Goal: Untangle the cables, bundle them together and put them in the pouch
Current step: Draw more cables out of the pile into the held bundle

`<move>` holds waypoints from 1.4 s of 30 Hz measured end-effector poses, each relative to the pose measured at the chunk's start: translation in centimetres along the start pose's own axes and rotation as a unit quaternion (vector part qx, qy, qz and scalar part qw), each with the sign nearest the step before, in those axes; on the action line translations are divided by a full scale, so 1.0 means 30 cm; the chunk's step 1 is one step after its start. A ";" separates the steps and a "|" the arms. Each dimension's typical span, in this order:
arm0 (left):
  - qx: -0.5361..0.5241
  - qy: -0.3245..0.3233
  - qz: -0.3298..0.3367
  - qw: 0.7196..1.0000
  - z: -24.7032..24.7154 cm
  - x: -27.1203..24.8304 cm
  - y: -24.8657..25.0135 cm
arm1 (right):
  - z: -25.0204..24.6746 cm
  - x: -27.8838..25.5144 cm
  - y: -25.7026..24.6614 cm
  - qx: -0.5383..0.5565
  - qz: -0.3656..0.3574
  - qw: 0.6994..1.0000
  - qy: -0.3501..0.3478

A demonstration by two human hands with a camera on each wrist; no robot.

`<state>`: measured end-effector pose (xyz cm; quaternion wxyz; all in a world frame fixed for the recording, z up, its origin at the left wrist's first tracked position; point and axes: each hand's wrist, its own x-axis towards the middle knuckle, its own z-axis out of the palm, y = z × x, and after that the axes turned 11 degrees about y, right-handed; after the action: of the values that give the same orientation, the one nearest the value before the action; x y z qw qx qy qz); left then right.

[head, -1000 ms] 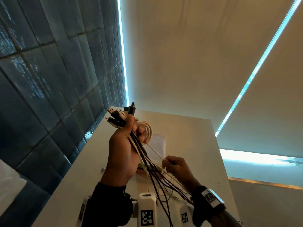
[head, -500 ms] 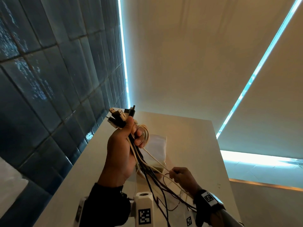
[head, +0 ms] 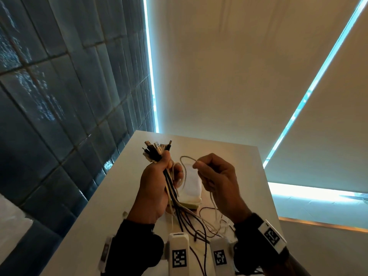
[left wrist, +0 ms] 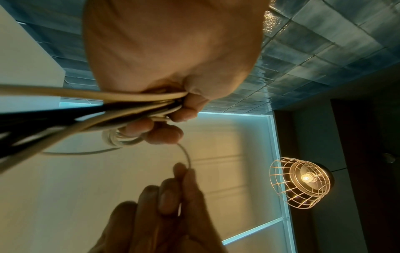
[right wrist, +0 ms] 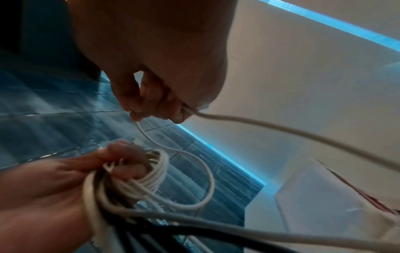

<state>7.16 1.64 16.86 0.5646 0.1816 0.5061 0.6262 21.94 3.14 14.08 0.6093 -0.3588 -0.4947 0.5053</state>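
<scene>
My left hand (head: 167, 168) grips a bundle of black and white cables (head: 171, 194) upright above the table, with the plugs (head: 156, 149) fanned out on top. White cable is looped round its fingers (right wrist: 129, 164). My right hand (head: 199, 168) pinches one white cable (head: 186, 158) just right of the bundle, and that cable arcs over to the left hand. In the left wrist view the left hand (left wrist: 173, 111) holds the bundle and the right hand's fingertips (left wrist: 184, 171) hold the thin white cable (left wrist: 186, 155). A white pouch (head: 191, 186) lies on the table behind both hands.
The white table (head: 239, 156) runs along a dark blue tiled wall (head: 59, 96) on the left. Loose cable ends (head: 199, 222) trail over the table near the wrists. A wire-cage lamp (left wrist: 301, 182) shows in the left wrist view.
My right hand has risen from low near the table to level with the left hand, bringing the white cable up into a loop. The left hand keeps its grip on the bundle.
</scene>
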 end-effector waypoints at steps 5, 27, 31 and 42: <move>-0.008 -0.028 -0.019 0.999 -0.007 0.007 0.008 | 0.020 -0.040 -0.004 -0.006 0.020 0.996 -0.083; -0.074 -0.117 0.062 0.988 -0.034 -0.035 0.078 | -0.273 -0.095 0.394 -0.278 0.184 0.943 0.024; -0.060 -0.110 0.074 0.989 -0.030 -0.044 0.078 | -0.299 -0.101 0.445 -0.310 0.188 0.932 0.028; 0.019 -0.060 0.060 0.996 -0.027 -0.023 0.062 | -0.226 -0.003 0.311 -0.292 0.151 0.929 0.168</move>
<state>5.75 0.95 18.33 0.5517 0.2599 0.4708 0.6375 26.06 5.63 3.59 0.4682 -0.6708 -0.4510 0.3569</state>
